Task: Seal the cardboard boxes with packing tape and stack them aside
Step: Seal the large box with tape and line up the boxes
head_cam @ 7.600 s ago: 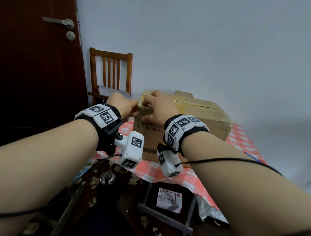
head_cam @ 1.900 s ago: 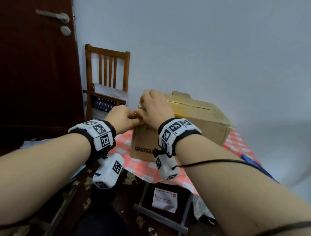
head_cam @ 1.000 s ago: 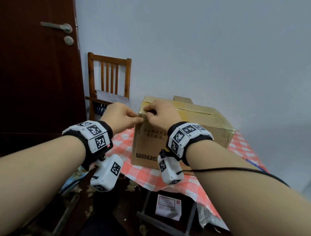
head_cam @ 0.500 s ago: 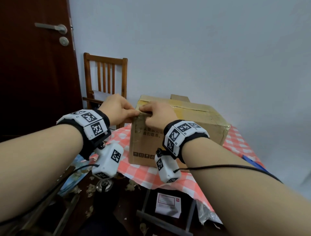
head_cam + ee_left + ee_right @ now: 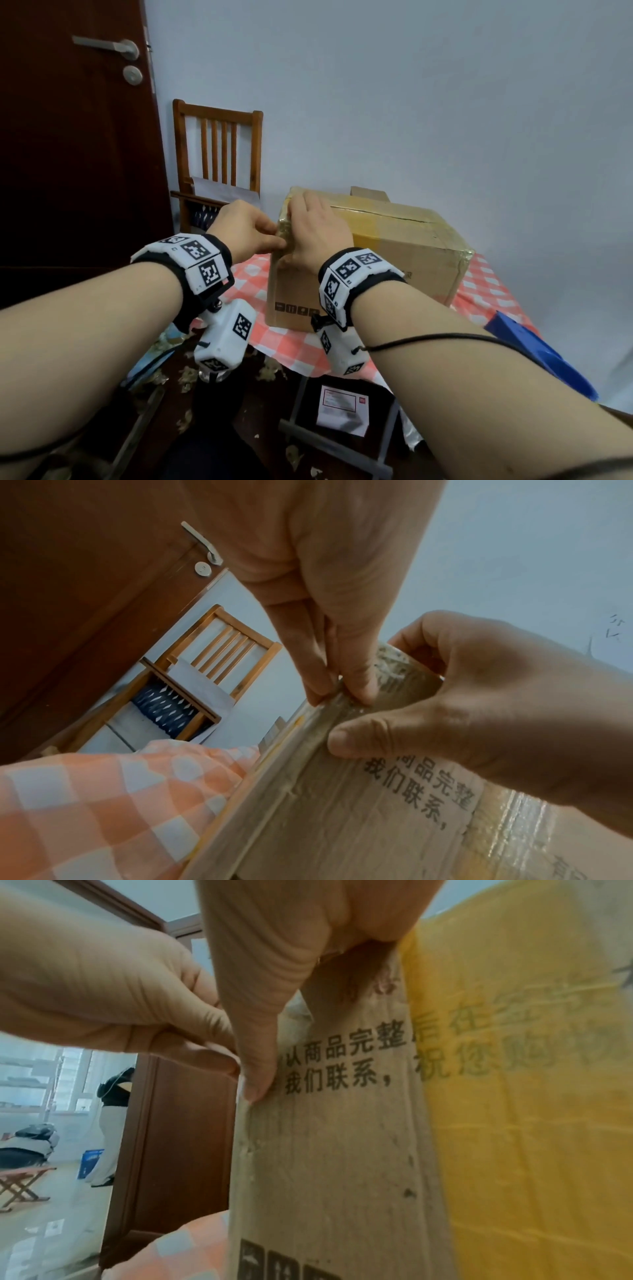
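A brown cardboard box point(image 5: 394, 260) stands on the checked tablecloth point(image 5: 294, 346), its flaps down, with a band of yellow tape point(image 5: 514, 1123) round it. Wrinkled clear tape point(image 5: 387, 664) covers its near-left top corner. My left hand point(image 5: 274, 240) pinches that tape between thumb and fingers on the vertical corner edge point(image 5: 337, 693). My right hand point(image 5: 308, 222) grips the same corner, fingers curled over the top edge and thumb point(image 5: 257, 1069) pressing the printed front face. No tape roll shows in any view.
A wooden chair point(image 5: 219, 154) stands behind the table's left end, beside a dark door point(image 5: 75, 137). A smaller piece of cardboard point(image 5: 370, 193) sticks up behind the box. A blue object point(image 5: 534, 353) lies at the table's right edge. Scraps and a labelled package point(image 5: 342, 407) lie on the floor.
Both hands stay at the box's near-left corner. The left pinch has slid slightly down the corner edge, and the right hand's fingers now reach further over the top.
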The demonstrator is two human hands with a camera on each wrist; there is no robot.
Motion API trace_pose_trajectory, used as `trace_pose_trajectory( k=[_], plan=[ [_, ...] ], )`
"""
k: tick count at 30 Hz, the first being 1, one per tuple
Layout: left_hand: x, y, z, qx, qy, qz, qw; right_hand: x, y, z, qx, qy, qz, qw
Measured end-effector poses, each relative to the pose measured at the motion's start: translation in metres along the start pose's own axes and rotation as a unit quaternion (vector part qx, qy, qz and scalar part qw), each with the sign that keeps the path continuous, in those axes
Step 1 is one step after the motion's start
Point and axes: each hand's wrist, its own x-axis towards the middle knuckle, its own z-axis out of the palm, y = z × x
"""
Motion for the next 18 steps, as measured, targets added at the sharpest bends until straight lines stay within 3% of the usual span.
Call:
trace_pose_trajectory(
  k=[4, 11, 18],
  plan=[
    [0.000, -0.003, 0.003, 0.032, -0.017, 0.009, 0.999, 0.002, -0.002, 0.002, -0.011, 0.008, -0.005, 1.000],
    [0.002, -0.001, -0.005, -0.019, -0.057, -0.006, 0.998, 0.004, 0.006, -0.012, 0.065, -0.020, -0.005, 0.998],
    [0.012, 0.009, -0.011, 0.043, -0.096, -0.018, 0.994, 0.006, 0.012, -0.013, 0.099, -0.024, -0.003, 0.995]
  ],
)
